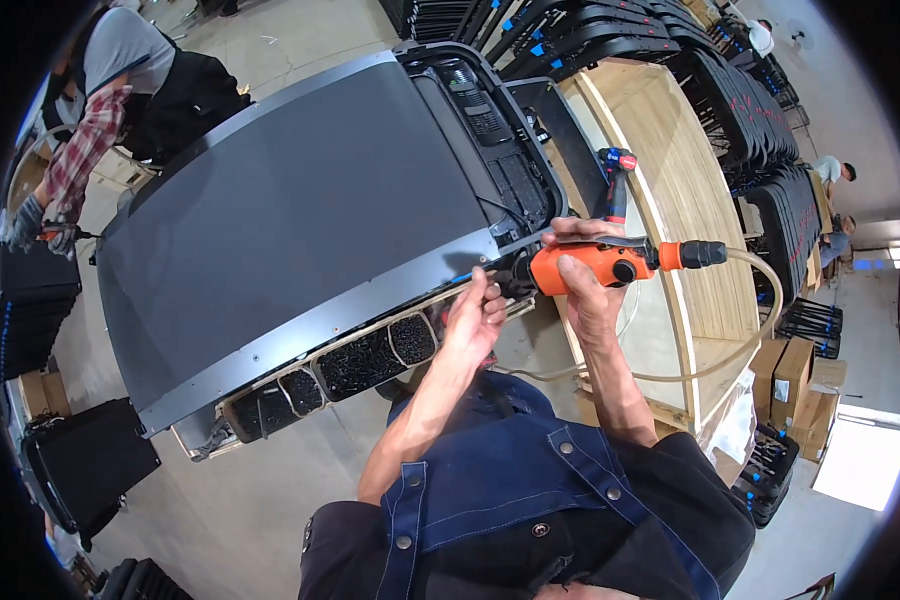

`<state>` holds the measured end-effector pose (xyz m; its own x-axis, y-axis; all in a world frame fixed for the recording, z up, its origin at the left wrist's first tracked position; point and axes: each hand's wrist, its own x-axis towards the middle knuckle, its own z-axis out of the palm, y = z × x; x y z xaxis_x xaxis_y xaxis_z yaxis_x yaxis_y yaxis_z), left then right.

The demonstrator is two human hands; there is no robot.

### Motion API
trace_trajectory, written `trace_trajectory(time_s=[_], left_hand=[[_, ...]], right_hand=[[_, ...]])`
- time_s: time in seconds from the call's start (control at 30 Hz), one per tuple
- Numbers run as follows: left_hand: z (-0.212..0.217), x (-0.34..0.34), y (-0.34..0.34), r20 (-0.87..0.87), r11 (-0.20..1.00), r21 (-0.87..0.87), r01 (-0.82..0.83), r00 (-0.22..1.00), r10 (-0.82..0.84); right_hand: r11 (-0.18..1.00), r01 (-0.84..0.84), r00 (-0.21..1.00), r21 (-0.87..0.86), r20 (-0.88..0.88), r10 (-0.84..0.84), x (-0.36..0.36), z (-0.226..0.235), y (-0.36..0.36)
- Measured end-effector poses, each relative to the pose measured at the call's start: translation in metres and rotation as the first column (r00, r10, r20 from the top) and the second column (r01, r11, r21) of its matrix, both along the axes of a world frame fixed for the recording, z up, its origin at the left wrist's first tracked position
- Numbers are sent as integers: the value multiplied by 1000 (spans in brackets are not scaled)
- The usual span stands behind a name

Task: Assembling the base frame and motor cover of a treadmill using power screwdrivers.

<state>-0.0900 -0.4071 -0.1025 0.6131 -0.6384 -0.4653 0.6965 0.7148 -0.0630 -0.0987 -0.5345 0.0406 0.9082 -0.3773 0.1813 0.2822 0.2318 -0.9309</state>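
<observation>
- Driving a fastener along the near edge of the big grey panel is what this looks like to me, right at the panel's right-hand corner.
- The right hand is wrapped tight around an orange air screwdriver, held sideways with the nose pointing left at the panel's metal edge strip.
- A pale hose runs off the back of the tool and loops down past the wooden bench.
- The left hand sits just left of the tool's nose, fingers pinched together close to the tip. I'd guess it's steadying a screw or the bit, but that's too small to tell for sure.
- Under the panel's near edge there's a row of trays full of dark screws, just beside the left hand.
- A second driver, blue with a red cap, stands on the bench beyond the right hand, untouched.
- Another person in a plaid sleeve works at the far left corner of the panel with their own tool.
- Judging by the line of holes on the strip, lots of spots are left. Next move probably calls for keeping the bit square to the hole and pressing straight in, so the screw doesn't skate off across the strip.
</observation>
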Motion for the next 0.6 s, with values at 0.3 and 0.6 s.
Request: trace_trajectory(time_s=[0.3,0.6], left_hand=[[-5,20,-29,-161,998,-61,-27,987,17],[6,-30,31,267,896,434,94,936,-228]], right_hand=[[925,-220,976,-309,-77,206,58,-5,0],[718,-428,893,-549,-133,431,81,-3,5]])
